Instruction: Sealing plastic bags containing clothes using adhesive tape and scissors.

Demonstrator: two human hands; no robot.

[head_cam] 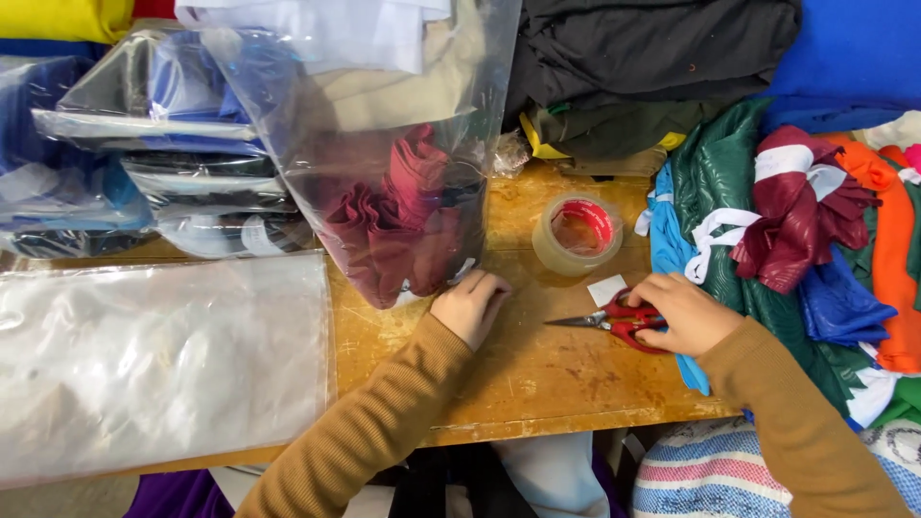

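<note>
My left hand (470, 305) rests against the bottom corner of a clear plastic bag (384, 125) that stands on the wooden table (537, 374) and holds maroon cloth (403, 230). My right hand (683, 313) grips the red handles of a pair of scissors (614, 319), whose closed blades point left and lie flat on the table. A small white label (606, 289) lies just above the scissors. A roll of clear tape (578, 233) with a red core sits a little farther back.
Flat clear plastic bags (153, 364) lie at the left. Packed garments in plastic (144, 144) are stacked behind them. Dark, blue, green, maroon and orange fabrics (787, 201) pile up at the back and right.
</note>
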